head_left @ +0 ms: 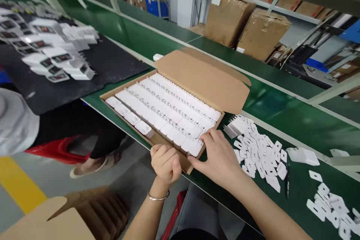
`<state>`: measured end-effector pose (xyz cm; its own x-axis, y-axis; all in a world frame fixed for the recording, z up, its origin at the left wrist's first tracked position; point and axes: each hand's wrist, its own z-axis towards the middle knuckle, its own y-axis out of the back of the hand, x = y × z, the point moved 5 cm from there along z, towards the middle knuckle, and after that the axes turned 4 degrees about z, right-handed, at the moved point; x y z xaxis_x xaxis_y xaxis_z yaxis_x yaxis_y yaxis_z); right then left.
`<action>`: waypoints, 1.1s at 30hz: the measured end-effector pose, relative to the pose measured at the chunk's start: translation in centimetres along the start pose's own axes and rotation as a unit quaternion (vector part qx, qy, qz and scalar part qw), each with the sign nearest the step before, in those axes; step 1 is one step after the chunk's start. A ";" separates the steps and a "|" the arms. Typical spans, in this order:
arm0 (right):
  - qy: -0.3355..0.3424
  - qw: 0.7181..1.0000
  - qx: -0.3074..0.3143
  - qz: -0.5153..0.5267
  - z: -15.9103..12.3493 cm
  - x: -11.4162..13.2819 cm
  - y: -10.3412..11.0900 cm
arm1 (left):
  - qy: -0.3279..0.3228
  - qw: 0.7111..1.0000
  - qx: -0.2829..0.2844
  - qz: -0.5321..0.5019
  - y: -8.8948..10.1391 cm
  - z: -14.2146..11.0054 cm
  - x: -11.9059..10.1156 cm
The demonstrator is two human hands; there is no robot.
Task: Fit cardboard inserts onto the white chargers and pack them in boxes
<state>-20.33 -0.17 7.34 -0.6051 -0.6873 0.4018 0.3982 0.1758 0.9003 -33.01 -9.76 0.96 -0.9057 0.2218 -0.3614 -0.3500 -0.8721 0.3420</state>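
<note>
And over on the left, a black mat (pixel 115 62) carries a heap of white plastic units (pixel 57 56), many showing dark end panels! Just below, a co-worker's sandal (pixel 109 162) rests on the floor, near a red stool (pixel 54 153). There's a yellow floor stripe (pixel 21 185) too! Up at the back, two big cardboard cartons (pixel 226 20) stand side by side, smaller cartons (pixel 288 3) line the rack shelf behind, and farther left sits a blue bin (pixel 153 7)!
</note>
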 end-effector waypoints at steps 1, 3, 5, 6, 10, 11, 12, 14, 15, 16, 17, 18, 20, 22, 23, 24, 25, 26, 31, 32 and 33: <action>0.005 1.000 0.014 -0.013 0.5 0.2 -0.1 | -0.001 1.000 0.001 0.001 0.1 0.1 0.1; 0.009 0.999 0.039 -0.017 1.1 0.5 -0.2 | -0.004 1.000 0.006 0.006 0.2 0.4 0.1; 0.012 0.998 0.056 -0.003 1.4 0.5 -0.3 | -0.010 1.000 0.011 0.013 0.3 0.7 0.2; 0.013 0.998 0.058 0.007 1.5 0.5 -0.3 | -0.012 1.000 0.013 0.014 0.3 0.8 0.2; 0.002 0.998 0.038 0.041 1.4 0.0 -0.2 | -0.010 1.000 0.013 -0.003 0.3 0.9 0.5; -0.004 0.998 0.032 0.046 1.4 -0.2 -0.1 | -0.007 1.000 0.008 -0.009 0.3 0.9 0.5; -0.012 0.998 0.027 0.049 1.3 -0.3 0.1 | -0.004 1.000 0.002 -0.014 0.3 0.9 0.6; -0.029 0.998 0.010 0.062 1.1 -0.6 1.0 | 0.002 1.000 -0.012 -0.021 0.3 0.9 0.7; -0.037 0.996 -0.011 0.074 1.1 -0.8 1.8 | 0.004 1.000 -0.019 -0.024 0.3 0.9 0.7; -0.043 0.994 -0.044 0.093 1.1 -0.9 2.9 | 0.005 0.999 -0.023 -0.026 0.4 0.9 0.7; -0.049 0.988 -0.084 0.117 1.1 -1.0 4.0 | 0.006 0.999 -0.024 -0.027 0.4 0.9 0.7; -0.054 0.981 -0.121 0.141 1.0 -1.0 5.2 | 0.005 0.999 -0.025 -0.030 0.4 0.8 0.7; -0.068 0.970 -0.151 0.175 1.0 -1.0 6.6 | 0.004 0.999 -0.023 -0.043 0.5 0.5 0.7; -0.082 0.974 -0.109 0.179 0.9 -0.5 6.4 | 0.016 0.997 -0.026 -0.070 0.5 0.1 0.9; -0.088 0.978 -0.072 0.173 0.8 -0.2 5.7 | 0.025 0.995 -0.035 -0.088 0.6 -0.1 1.0; -0.093 0.981 -0.036 0.165 0.6 0.1 4.9 | 0.034 0.993 -0.046 -0.108 0.6 -0.3 1.1; -0.097 0.983 -0.004 0.156 0.3 0.5 4.0 | 0.042 0.989 -0.058 -0.126 0.5 -0.6 1.2; -0.103 0.983 0.022 0.147 0.1 0.8 3.1 | 0.048 0.986 -0.073 -0.143 0.5 -0.7 1.3; -0.129 0.980 0.098 0.114 -0.1 2.6 1.0 | 0.071 0.968 -0.158 -0.181 0.3 -1.4 1.8; -0.134 0.979 0.109 0.106 0.2 2.9 1.1 | 0.081 0.966 -0.166 -0.183 0.3 -1.5 1.9; -0.138 0.979 0.119 0.096 0.4 3.1 1.2 | 0.090 0.965 -0.166 -0.183 0.3 -1.5 1.9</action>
<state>-22.01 -1.81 9.76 -0.7109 -0.4140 0.5685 0.3720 0.4646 0.8036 -34.47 -10.21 -0.95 -0.6688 0.4888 -0.5601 -0.5157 -0.8477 -0.1239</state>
